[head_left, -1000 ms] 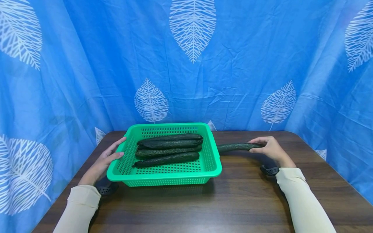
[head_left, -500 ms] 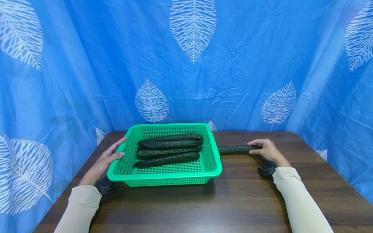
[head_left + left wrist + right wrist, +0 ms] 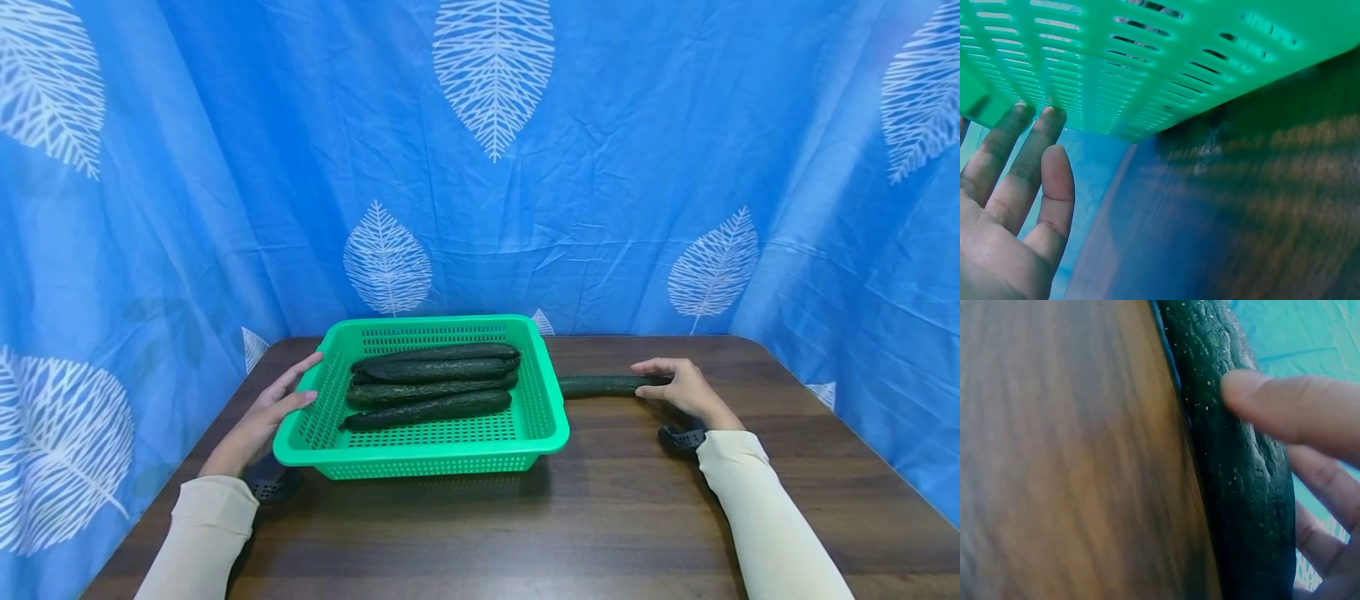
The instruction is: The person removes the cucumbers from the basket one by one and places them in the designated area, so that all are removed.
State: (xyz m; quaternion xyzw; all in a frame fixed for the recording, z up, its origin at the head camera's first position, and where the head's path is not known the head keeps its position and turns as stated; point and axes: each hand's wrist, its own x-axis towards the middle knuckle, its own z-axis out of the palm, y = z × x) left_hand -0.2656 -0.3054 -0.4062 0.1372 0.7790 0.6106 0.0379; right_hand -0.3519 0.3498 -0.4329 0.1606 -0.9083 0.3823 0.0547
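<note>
A green plastic basket [image 3: 551, 392] stands left of centre on the table, with several dark green cucumbers [image 3: 442, 408] lying side by side in it. At its left end, my left hand [image 3: 270, 412] touches the rim; in the left wrist view the extended fingers of that hand [image 3: 1022, 187] rest their tips against the slotted basket wall [image 3: 1104, 81]. Right of the basket, another cucumber [image 3: 600, 385] lies on the table, its left end hidden by the basket. My right hand [image 3: 686, 390] pinches its right end; the right wrist view shows thumb and fingers around the bumpy cucumber [image 3: 1235, 469].
The brown wooden table [image 3: 465, 533] stretches in front of the basket and to the right. A blue curtain [image 3: 600, 167] with white leaf prints hangs behind it and at both sides. Each wrist has a black band, such as the one [image 3: 682, 439] on the right.
My right hand has shifted slightly left, and the cucumber it pinches has moved left with it, its right end now lying lower. The left hand and basket have stayed in place.
</note>
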